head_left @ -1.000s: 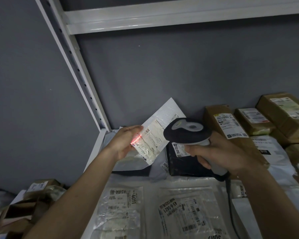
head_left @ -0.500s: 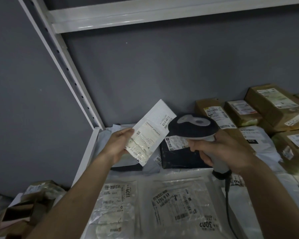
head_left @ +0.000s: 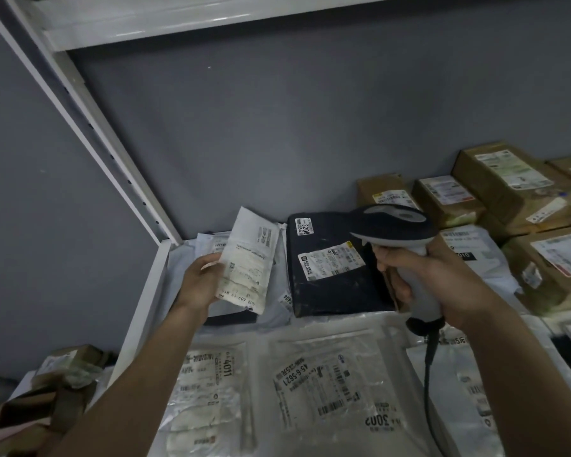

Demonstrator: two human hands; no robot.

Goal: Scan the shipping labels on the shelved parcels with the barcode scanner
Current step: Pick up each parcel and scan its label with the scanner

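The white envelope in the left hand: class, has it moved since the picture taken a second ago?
Yes. The white envelope, gripped by the left hand, has come down and left: it no longer overlaps the black parcel or faces the scanner held by the right hand.

Dim, soft, wide-angle bending at edges; glare on upper shelf rail [head_left: 185,18].

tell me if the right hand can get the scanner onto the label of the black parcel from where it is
Probably yes: the right hand holds the scanner just above the black parcel, whose label faces up uncovered.
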